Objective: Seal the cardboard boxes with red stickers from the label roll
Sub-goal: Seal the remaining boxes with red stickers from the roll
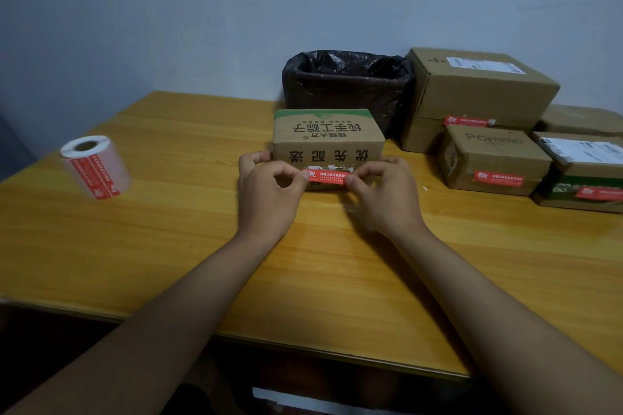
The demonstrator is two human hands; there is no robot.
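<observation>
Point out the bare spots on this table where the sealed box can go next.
Bare table lies between the label roll and the left hand, along the near edge, and behind the roll. The right side is crowded: stickered boxes stacked beside the black-lined bin.

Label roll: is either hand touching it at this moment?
No. The label roll stands alone at the table's left, while the left hand and right hand pinch a red sticker against the cardboard box.

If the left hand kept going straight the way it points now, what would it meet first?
Most likely the near face of the cardboard box: the left hand points at it, already pinching the red sticker right against it. Depth is unclear.
</observation>
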